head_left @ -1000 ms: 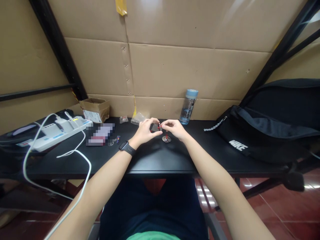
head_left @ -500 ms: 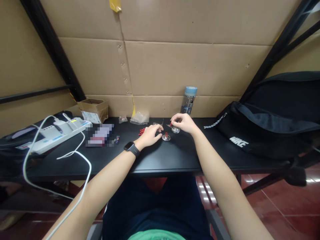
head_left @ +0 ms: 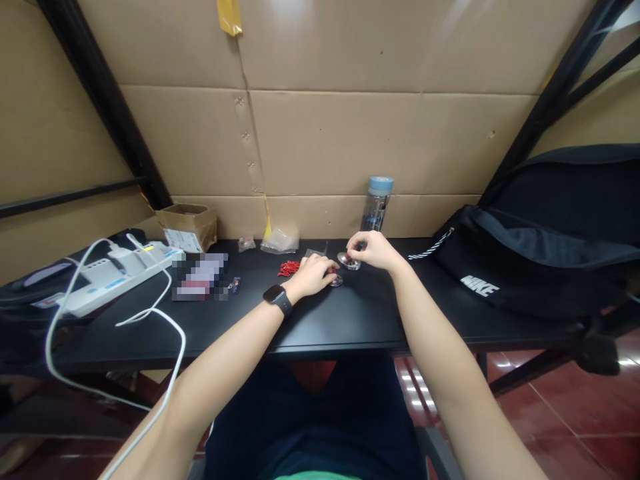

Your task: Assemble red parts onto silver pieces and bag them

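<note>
My left hand [head_left: 317, 272] is closed over a round metal disc [head_left: 337, 282] on the black table, its fingertips pinching a small red piece on top. Right of it, my right hand [head_left: 367, 250] has thumb and finger together at a small item too small to make out, above a shiny metal disc [head_left: 342, 257]. That disc is tilted over a small clear round container [head_left: 353, 265]. A heap of small red pieces [head_left: 289, 268] lies just left of my left hand.
A bottle with a blue lid [head_left: 379, 200] stands behind my right hand. Plastic bags [head_left: 280, 241] and an open cardboard box [head_left: 189, 223] are at the back left. A power strip [head_left: 113, 280] with white cables lies left; a black bag [head_left: 525, 267] sits right.
My left hand has moved right onto the disc with the red piece. My right hand has shifted slightly right, and a tilted metal disc now shows over the clear container.
</note>
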Tool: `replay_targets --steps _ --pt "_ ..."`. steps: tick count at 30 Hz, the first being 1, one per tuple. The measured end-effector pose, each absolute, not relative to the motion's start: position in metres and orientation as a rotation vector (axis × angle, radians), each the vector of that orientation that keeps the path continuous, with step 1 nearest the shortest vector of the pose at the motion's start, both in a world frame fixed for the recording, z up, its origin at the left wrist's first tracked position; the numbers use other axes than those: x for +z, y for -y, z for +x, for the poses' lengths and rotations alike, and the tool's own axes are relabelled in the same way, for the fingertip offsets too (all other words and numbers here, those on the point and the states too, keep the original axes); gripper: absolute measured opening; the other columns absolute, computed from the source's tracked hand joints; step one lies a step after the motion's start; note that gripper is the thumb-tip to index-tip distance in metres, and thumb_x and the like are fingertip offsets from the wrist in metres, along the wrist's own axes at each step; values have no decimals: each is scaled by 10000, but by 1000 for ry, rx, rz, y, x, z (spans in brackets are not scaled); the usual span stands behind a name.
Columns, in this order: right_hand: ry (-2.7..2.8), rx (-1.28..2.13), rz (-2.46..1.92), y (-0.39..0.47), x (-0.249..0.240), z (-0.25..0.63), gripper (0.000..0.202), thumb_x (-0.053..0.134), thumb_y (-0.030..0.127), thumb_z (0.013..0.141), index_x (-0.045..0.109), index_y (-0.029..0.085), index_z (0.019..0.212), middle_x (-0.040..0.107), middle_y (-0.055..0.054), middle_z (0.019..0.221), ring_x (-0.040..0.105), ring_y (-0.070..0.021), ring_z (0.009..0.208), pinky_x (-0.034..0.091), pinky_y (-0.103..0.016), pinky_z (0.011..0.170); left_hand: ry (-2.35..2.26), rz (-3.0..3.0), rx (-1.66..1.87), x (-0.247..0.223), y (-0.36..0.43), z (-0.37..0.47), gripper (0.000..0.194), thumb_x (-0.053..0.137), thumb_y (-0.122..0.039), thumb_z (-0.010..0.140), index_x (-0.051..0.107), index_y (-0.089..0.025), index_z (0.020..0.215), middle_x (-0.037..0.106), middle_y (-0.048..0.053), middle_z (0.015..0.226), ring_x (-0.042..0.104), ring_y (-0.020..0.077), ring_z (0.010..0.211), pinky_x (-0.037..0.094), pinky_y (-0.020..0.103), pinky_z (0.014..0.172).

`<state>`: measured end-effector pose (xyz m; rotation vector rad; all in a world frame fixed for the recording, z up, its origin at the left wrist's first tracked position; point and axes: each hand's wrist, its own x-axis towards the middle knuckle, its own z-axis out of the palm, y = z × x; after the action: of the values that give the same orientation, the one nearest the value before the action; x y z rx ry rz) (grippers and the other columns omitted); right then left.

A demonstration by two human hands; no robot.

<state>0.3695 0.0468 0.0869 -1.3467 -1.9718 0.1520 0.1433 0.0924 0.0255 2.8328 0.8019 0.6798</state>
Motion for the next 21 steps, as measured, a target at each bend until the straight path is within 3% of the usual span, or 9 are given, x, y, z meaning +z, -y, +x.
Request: replay_targets --steps 7,13,17,21 --pt "1952 201 -1344 -47 86 369 82 685 187 713 763 184 739 774 -42 827 692 -192 739 503 -286 690 -806 2915 744 33 -86 139 148 611 -329 931 729 -251 890 722 59 981 529 284 1085 365 443 910" --pt "1977 278 -1324 -46 85 365 84 694 226 731 766 186 745 755 -29 762 673 -180 704 495 -280 671 -904 2725 895 41 -84 125 168 584 -324 943 736 -268 898 753 36 963 592 259 1051 368 451 954" --pt "1966 406 -1356 -47 82 363 108 706 279 755 750 182 742 721 -18 665 634 -160 607 468 -266 588 -939 2465 1023 47 -90 114 185 585 -361 940 735 -264 893 777 11 929 684 224 928 451 394 915" --pt "1785 610 -1273 -49 78 357 160 738 329 760 726 170 770 753 -52 713 671 -178 631 494 -271 586 -900 2294 1073 46 -96 109 171 620 -380 911 742 -259 900 786 7 925 722 211 931 512 343 879"
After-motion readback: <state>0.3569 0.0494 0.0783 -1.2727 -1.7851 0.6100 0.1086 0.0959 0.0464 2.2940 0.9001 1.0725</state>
